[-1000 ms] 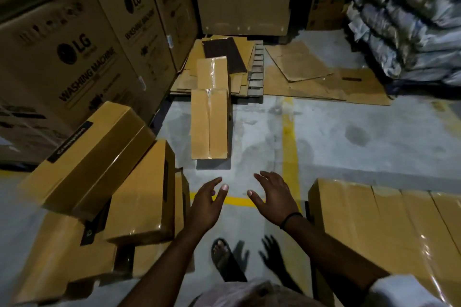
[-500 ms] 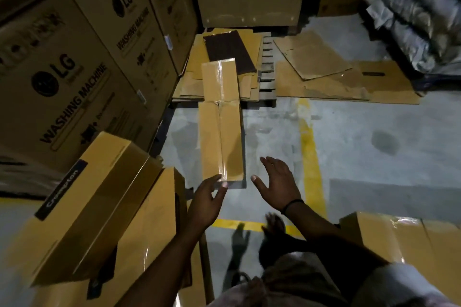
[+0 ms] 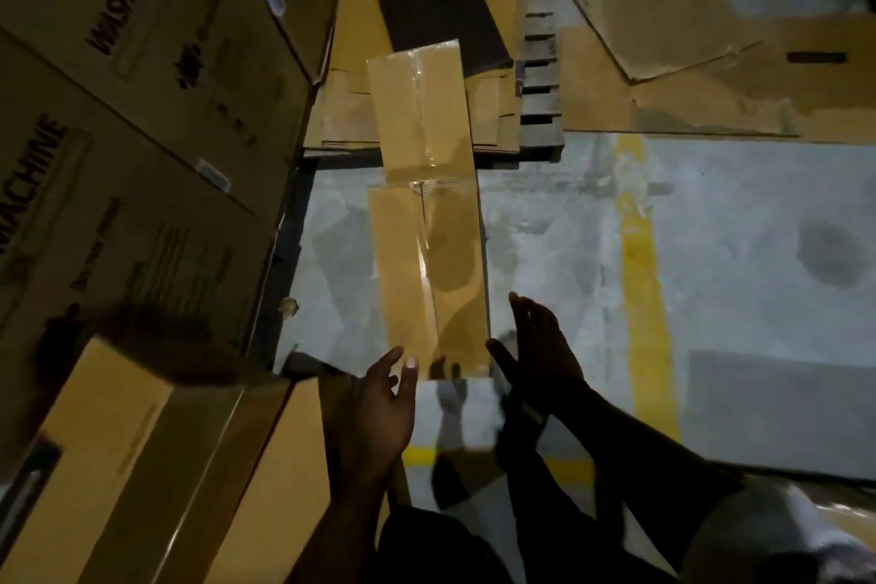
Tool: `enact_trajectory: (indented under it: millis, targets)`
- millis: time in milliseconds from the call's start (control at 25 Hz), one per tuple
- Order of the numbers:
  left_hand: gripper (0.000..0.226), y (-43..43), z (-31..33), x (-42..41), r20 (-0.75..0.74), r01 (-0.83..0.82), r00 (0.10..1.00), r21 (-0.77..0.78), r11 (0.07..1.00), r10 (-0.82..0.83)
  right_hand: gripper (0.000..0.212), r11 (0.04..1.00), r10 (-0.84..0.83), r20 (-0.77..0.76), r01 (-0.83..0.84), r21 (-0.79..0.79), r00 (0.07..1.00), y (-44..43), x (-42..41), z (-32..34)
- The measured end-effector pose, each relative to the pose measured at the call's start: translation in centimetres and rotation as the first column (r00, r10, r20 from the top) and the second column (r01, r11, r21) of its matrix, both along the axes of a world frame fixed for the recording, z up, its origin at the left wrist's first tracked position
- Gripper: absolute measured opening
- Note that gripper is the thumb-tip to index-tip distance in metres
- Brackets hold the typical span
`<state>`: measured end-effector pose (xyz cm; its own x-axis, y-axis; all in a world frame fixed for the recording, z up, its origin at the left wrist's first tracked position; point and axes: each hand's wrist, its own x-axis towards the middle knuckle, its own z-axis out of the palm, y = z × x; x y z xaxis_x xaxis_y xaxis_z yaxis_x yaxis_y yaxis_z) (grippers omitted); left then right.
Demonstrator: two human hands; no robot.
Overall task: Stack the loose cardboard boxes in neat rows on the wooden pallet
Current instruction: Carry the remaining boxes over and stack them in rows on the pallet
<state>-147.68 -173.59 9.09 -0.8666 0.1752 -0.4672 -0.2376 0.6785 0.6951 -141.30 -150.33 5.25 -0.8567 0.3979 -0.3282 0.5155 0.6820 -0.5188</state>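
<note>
A second ago the long box (image 3: 426,270) lay well ahead of the person, out of reach. Now the view has come forward and down, and both hands have arrived at its near end. The box itself has not moved: it lies flat on the concrete floor (image 3: 734,213), with its long side pointing toward the wooden pallet (image 3: 538,62).

The left hand (image 3: 381,398) is at the near left corner of the box and the right hand (image 3: 538,346) is just beside the near right corner, so the two palms face each other across the box end. The fingers of both hands are spread and relaxed — they grasp nothing yet. Whether the left fingertips already touch the cardboard, I cannot tell; the light is poor there.

A second box (image 3: 419,109) of the same kind lies end to end with the first one, and it seems to rest on the front part of the pallet, on top of flat cardboard sheets (image 3: 348,76). More loose boxes (image 3: 132,465) lie tumbled at the lower left, under the big washing machine cartons (image 3: 142,85).

For the task this means, in my judgement, that the approach is finished and the pick-up of this box is about to begin. The pallet holds only one box so far — almost all the stacking is still to do.
</note>
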Motion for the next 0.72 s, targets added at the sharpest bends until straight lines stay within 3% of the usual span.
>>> enact_trajectory:
  millis: [160, 320, 440, 600, 720]
  targets:
    - [0.041, 3.3, -9.2, -7.6, -0.003, -0.041, 0.999, -0.004, 0.999, 0.041, 0.097, 1.000, -0.026, 0.033, 0.026, -0.009, 0.999, 2.5, -7.1, -9.0]
    - [0.095, 3.9, -20.7, -13.6, 0.054, 0.020, 0.998, -0.135, 0.991, -0.013, 0.109, 0.998, -0.041, 0.105, 0.046, -0.053, 0.994, 2.9, -13.3, -19.6]
    - [0.104, 3.2, -27.7, -18.8, 0.094, 0.123, 0.990, -0.219, 0.968, -0.105, 0.124, 0.996, -0.040, 0.128, 0.050, -0.076, 0.991, 1.6, -17.5, -26.7]
    - [0.107, 3.6, -31.6, -24.0, 0.061, 0.140, 0.989, -0.052, 0.989, -0.137, 0.127, 0.975, -0.145, 0.045, 0.151, -0.164, 0.988, 0.0, -20.1, -29.8]
    - [0.105, 5.3, -30.6, -23.8, 0.135, 0.137, 0.983, -0.066, 0.988, -0.128, 0.121, 0.958, -0.228, -0.008, 0.223, -0.180, 0.974, 0.1, -19.7, -30.0]
